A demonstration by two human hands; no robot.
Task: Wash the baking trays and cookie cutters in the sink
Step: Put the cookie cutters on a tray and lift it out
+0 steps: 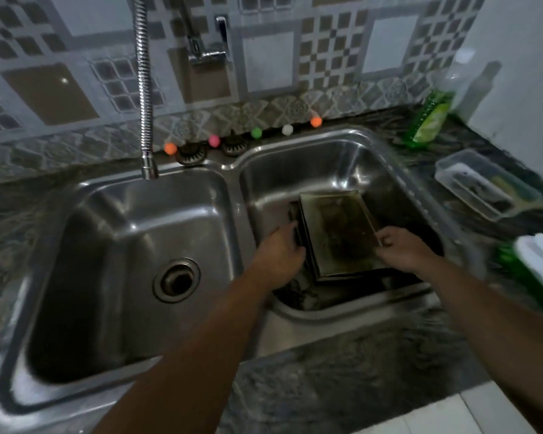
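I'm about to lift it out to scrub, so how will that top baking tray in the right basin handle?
The baking tray looks like rigid metal, so probably stiff. Its greasy-looking film may make it slippery. It sits tilted on other trays, so it could slide.

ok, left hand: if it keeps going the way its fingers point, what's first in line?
Likely nothing new: the left hand already sits against the left edge of the stacked baking trays. Beyond them along that line is the right basin's back wall; depth is unclear.

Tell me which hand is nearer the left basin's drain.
Left. The left hand sits just across the divider from the drain; the right hand is farther, at the tray's far side.
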